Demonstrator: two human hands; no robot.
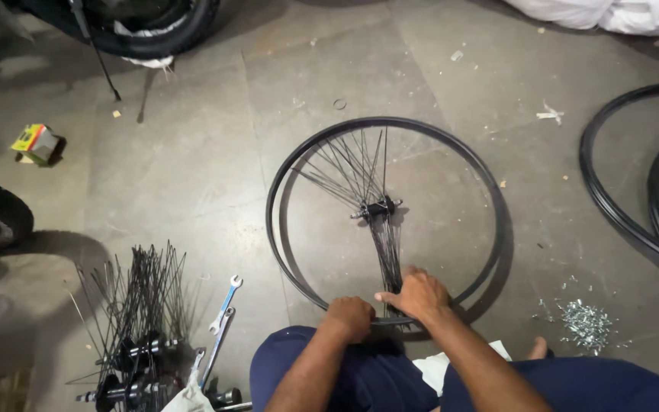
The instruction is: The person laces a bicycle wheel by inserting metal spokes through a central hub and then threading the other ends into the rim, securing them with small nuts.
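One black rim (pixel 284 175), one hub (pixel 379 207); left hand (pixel 350 317) fists on the rim, right hand (pixel 419 294) pinches spokes (pixel 387 255). Two wrenches (pixel 221 317) on the floor (pixel 192 168).

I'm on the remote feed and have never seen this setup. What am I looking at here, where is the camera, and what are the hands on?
The single picture comes from a camera on a person's head, looking down at their own bare hands; there is no machine. The person sits on a concrete floor, knees in dark blue trousers at the bottom edge. A black wheel rim lies flat in front of them, with a hub in its middle and spokes fanning out. The left hand is closed at the near edge of the rim. The right hand rests on a bundle of spokes there. Left of the knees lie wrenches and spoked hubs; right, a pile of small metal parts.
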